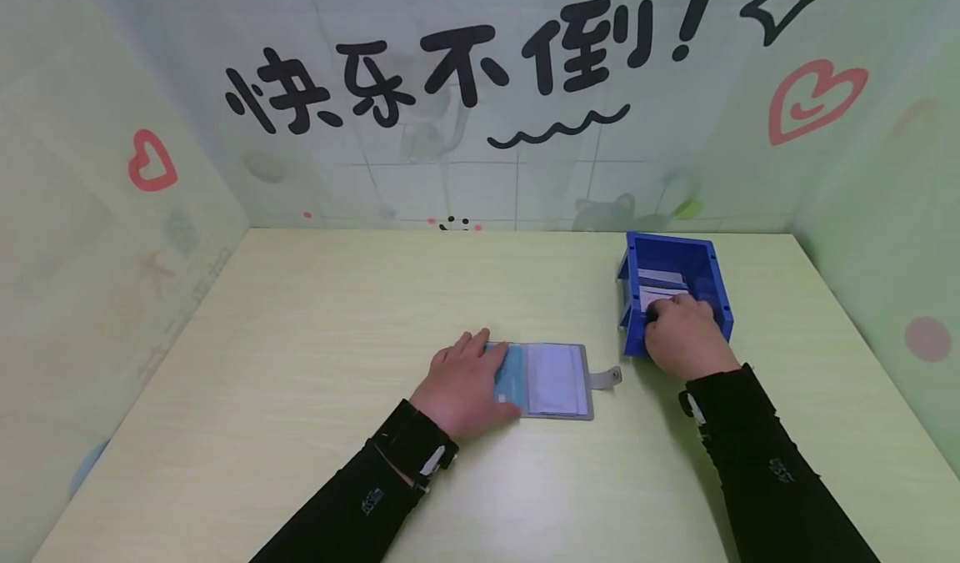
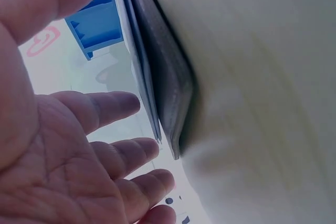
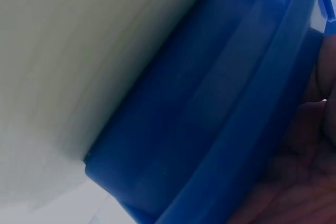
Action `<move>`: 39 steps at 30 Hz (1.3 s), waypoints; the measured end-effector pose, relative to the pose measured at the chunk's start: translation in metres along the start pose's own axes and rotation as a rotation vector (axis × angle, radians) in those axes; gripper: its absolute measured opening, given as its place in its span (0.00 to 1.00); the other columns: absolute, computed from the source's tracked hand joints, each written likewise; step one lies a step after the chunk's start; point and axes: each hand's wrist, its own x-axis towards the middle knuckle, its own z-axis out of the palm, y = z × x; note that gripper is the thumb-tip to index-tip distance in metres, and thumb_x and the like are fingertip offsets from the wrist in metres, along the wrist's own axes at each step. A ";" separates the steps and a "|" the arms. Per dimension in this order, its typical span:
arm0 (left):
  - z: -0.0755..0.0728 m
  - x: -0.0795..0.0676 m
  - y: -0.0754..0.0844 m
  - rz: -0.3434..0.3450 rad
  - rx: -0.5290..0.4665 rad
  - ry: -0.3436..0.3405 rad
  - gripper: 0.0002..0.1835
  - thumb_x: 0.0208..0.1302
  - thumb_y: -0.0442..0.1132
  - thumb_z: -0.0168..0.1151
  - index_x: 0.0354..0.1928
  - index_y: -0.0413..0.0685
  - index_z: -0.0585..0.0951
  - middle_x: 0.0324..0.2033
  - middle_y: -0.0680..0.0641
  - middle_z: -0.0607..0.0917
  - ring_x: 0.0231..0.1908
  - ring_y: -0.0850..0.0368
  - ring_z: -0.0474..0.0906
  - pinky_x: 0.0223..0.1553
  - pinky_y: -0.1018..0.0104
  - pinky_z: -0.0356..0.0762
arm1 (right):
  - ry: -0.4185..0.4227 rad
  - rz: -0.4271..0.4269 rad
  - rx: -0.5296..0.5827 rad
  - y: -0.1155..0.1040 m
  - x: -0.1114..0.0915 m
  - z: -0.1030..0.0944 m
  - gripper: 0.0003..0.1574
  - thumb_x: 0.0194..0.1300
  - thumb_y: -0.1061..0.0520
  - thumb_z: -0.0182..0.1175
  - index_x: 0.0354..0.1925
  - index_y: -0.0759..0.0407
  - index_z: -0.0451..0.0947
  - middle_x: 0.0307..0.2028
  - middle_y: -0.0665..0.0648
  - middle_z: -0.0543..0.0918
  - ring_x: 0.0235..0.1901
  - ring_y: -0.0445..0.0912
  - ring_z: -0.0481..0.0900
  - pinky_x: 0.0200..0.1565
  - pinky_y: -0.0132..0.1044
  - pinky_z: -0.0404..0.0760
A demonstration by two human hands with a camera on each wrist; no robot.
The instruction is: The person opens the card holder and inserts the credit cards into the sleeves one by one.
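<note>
A small grey card holder (image 1: 557,379) lies spread on the table, its snap strap (image 1: 606,378) pointing right. A blue card (image 1: 510,377) shows on its left side, a pale sleeve on its right. My left hand (image 1: 467,384) rests over the left side with fingers extended; the left wrist view shows the fingers beside the holder's grey cover (image 2: 170,85). My right hand (image 1: 690,336) reaches over the near wall of a blue bin (image 1: 675,250), bent fingers down among the cards (image 1: 662,278). The bin wall hides those fingertips, so I cannot tell what they hold.
The bin stands at the table's (image 1: 337,313) back right. A printed backdrop (image 1: 465,179) with large black characters and hearts closes off the far edge and both sides.
</note>
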 end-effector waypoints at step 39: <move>0.001 0.000 -0.002 0.013 0.015 -0.014 0.43 0.52 0.61 0.64 0.67 0.47 0.66 0.66 0.41 0.62 0.63 0.46 0.55 0.57 0.43 0.61 | -0.007 0.066 0.046 -0.004 0.001 0.003 0.18 0.64 0.58 0.52 0.46 0.71 0.73 0.48 0.76 0.72 0.46 0.71 0.64 0.50 0.71 0.61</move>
